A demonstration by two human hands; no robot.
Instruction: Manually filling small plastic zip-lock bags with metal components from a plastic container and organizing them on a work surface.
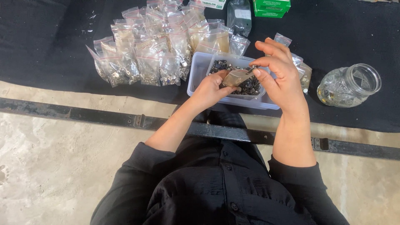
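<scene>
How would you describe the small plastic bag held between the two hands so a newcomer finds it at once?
Start at the black mat and find the pale rectangular plastic tray of small dark metal parts. Just above it, the left hand holds a small clear plastic bag while the right hand pinches its top. Unlike the pile of filled bags lying behind, it is lifted and nearly empty.

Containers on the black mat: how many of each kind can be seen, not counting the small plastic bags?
White plastic tray with small metal parts: 1
Clear glass jar lying on its side: 1
Green cardboard boxes at the top edge: 2
White box, partly cut off at the top edge: 1
Total: 5
</scene>
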